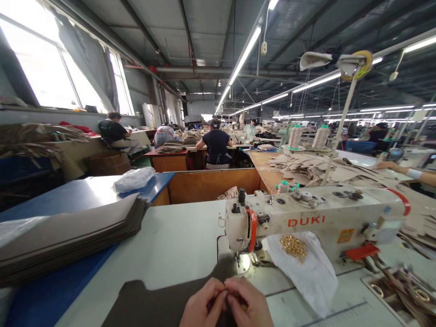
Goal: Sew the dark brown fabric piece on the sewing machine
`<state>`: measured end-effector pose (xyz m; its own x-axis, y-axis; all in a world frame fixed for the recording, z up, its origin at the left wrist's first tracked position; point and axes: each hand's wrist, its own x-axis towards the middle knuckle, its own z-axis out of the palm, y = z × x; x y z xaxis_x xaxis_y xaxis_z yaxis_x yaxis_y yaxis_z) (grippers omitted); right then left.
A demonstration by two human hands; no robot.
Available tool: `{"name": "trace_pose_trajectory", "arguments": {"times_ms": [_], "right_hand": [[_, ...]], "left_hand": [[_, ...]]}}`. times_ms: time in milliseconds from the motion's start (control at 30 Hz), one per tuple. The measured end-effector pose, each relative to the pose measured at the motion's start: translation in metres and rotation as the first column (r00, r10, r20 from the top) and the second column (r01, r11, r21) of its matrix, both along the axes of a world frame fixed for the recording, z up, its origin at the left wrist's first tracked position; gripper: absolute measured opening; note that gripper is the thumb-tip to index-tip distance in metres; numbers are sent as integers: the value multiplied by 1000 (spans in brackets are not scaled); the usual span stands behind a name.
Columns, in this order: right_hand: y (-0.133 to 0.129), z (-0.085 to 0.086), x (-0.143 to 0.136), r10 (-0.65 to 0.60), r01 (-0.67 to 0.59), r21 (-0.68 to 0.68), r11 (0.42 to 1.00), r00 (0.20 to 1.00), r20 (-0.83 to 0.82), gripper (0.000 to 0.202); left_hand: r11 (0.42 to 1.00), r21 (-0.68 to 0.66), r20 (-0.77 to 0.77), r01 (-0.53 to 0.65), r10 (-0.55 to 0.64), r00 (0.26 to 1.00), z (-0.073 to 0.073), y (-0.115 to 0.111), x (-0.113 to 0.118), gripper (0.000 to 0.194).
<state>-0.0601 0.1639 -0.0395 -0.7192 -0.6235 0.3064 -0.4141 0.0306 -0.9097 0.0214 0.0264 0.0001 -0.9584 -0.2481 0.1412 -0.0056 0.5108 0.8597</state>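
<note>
nearest, the left hand [201, 305] and right hand [248, 303] meet fingertip to fingertip, pinched shut on a small brass-coloured fitting [242, 307] over the dark leather piece [153, 299] lying flat under them. what the fitting is, i cannot tell; the fingers cover most of it and the frame cuts off the wrists. just beyond the fingertips sits the needle area [242, 259] of the duki sewing machine [316, 220], lit by its small lamp. my guess: the fitting could slip from so fine a pinch, or the fingers could stray under the needle. right of the fingers, gold rings [293, 246] lie heaped on a white cloth [306, 272]; left, a stack of grey panels [68, 236]. far past the machine, seated workers [216, 145] face away, small and blurred.
</note>
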Motion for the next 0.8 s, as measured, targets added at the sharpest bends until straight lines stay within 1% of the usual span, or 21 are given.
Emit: {"name": "trace_pose_trajectory", "arguments": {"times_ms": [100, 167, 233, 333, 400, 467, 533, 667, 800], "right_hand": [[2, 2, -2, -10, 16, -59, 998, 996, 91, 21], [2, 2, -4, -32, 46, -81, 996, 986, 166, 17], [2, 2, -6, -14, 44, -100, 994, 961, 278, 15], [0, 3, -7, 77, -5, -153, 988, 878, 472, 29], [-1, 5, -8, 127, -25, -189, 982, 829, 545, 38], [-2, 6, -8, 149, -23, -218, 976, 801, 580, 42], [-3, 6, -8, 151, -6, -237, 972, 786, 599, 44], [-5, 7, -5, 124, 29, -231, 972, 776, 619, 46], [-4, 14, 0, 117, 37, -218, 975, 750, 651, 44]], "left_hand": [[977, 211, 43, -5, -4, 999, -2, -1, -3, 18], [949, 315, 58, -2, -18, 998, -5, -2, -5, 23], [920, 391, 70, 20, -51, 996, -7, -2, -6, 32], [865, 499, 78, 58, -112, 991, -5, -3, -7, 44], [827, 559, 70, 57, -116, 991, -3, -4, -7, 49], [794, 606, 69, 40, -103, 992, -3, -6, -8, 53], [771, 635, 85, 51, -135, 987, -5, -8, -9, 54], [750, 655, 107, 90, -210, 972, -13, -13, -13, 53], [740, 669, 128, 70, -207, 970, -15, -15, -14, 50]]}}
